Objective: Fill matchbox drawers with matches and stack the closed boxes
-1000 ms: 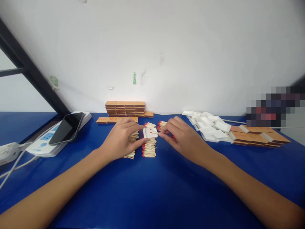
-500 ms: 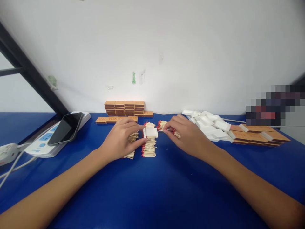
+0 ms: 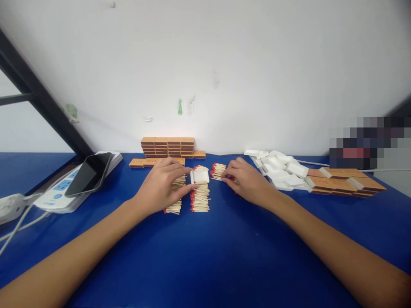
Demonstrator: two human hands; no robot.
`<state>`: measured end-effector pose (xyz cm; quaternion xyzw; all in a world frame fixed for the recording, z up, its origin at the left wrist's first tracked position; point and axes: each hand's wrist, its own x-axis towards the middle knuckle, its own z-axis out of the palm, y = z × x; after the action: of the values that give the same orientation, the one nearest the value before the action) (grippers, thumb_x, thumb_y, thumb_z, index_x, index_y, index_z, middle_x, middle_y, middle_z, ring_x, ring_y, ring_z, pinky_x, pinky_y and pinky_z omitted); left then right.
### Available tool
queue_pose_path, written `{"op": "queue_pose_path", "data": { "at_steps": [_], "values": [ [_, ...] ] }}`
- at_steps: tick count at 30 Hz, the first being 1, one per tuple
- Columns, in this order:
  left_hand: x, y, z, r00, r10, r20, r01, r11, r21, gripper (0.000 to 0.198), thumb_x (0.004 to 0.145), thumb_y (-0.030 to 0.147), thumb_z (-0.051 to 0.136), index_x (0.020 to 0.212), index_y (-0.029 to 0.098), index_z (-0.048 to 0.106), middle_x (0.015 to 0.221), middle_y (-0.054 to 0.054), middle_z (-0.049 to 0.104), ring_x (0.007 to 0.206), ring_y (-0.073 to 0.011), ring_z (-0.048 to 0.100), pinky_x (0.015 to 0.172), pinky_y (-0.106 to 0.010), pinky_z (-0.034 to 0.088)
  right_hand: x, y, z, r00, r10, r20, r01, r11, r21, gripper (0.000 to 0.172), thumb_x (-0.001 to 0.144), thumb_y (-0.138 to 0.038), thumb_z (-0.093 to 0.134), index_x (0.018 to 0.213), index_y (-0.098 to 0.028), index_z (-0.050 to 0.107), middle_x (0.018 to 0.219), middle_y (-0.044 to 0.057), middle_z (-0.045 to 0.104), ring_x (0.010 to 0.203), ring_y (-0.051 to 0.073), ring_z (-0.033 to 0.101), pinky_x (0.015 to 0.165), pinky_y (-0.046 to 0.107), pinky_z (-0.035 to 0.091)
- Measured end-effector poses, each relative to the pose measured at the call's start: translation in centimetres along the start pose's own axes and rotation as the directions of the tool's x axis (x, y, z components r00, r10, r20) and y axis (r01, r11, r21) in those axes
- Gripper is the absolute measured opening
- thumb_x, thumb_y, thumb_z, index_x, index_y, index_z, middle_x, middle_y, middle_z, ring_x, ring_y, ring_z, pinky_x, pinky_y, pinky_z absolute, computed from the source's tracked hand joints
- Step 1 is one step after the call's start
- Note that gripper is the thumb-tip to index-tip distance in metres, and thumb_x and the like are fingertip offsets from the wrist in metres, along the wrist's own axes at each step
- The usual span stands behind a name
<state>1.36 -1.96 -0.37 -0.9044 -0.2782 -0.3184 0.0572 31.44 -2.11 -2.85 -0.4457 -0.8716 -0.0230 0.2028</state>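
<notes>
My left hand (image 3: 164, 184) pinches a small white matchbox tray (image 3: 199, 177) between thumb and fingers. It is held over a column of red-tipped matches (image 3: 199, 199), and its visible inside looks bare. Beneath and beside that hand, a second column of matches (image 3: 173, 207) is partly covered. My right hand (image 3: 245, 179) is curled with fingers drawn together over more matches (image 3: 235, 179), mostly hidden by it. Whether any match is between those fingertips cannot be made out. Just left of them lies another group of matches (image 3: 218, 170).
Closed matchboxes (image 3: 167, 147) stand stacked by the wall, with a row (image 3: 138, 163) in front. A heap of white trays (image 3: 279, 169) lies right, beside orange matchbox sleeves (image 3: 340, 183). At left, a phone (image 3: 90, 173) rests on a power strip (image 3: 58, 201) with cables.
The view has shifted slightly. The white tray stays in my left hand over the matches. My right hand's fingers have curled a little more and hide more of the matches beneath.
</notes>
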Motion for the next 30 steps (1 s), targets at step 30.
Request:
{"op": "queue_pose_path", "data": {
  "at_steps": [30],
  "values": [
    [-0.1, 0.6, 0.3, 0.999, -0.011, 0.032, 0.010, 1.000, 0.021, 0.035, 0.098, 0.045, 0.071, 0.118, 0.016, 0.073, 0.101, -0.009, 0.078, 0.099, -0.0276, 0.065, 0.088, -0.045, 0.051, -0.1, -1.8, -1.8, 0.993, -0.080, -0.086, 0.061, 0.976, -0.208, 0.023, 0.107, -0.019, 0.049, 0.089, -0.016, 0.063, 0.092, 0.011, 0.062, 0.088, 0.025, 0.050, 0.078, 0.038, 0.042]
  ]
}}
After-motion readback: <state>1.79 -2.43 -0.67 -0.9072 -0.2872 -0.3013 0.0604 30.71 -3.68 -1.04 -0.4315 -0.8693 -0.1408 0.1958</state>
